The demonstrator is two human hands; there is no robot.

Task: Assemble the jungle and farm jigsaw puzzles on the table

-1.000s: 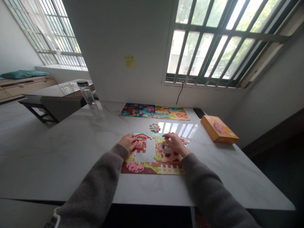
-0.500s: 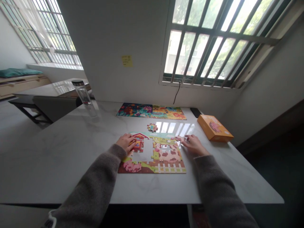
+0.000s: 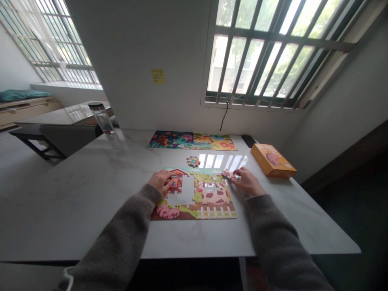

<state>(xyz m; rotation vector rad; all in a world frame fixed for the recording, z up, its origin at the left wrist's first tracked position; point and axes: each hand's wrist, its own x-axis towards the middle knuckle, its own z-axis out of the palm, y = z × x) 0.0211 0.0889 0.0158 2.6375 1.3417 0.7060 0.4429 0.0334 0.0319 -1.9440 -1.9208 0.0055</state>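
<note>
A jigsaw puzzle [image 3: 182, 214] with a cow, a pink pig, a red barn and a white fence lies on the marble-look table [image 3: 169, 242]. Bare tabletop shows through a gap left of the cow. My left hand [image 3: 160, 181] rests flat at the puzzle's left edge, its fingers stretched over the barn. Between thumb and fingers, my right hand [image 3: 249, 182] pinches a pinkish puzzle piece [image 3: 228, 174] by the upper right corner of the puzzle. Several loose pieces sit in a small pile [image 3: 193, 161] just behind the puzzle.
Two finished-looking picture puzzles [image 3: 171, 140] lie side by side along the wall. An orange box [image 3: 273, 161] and a black phone [image 3: 248, 141] are at the right. A clear bottle [image 3: 103, 119] stands at the back left. A yellow note [image 3: 158, 76] hangs on the wall.
My right hand's fingers have closed more tightly around the piece, and it has shifted slightly. My left hand stays on the barn. The camera view has moved a little.
</note>
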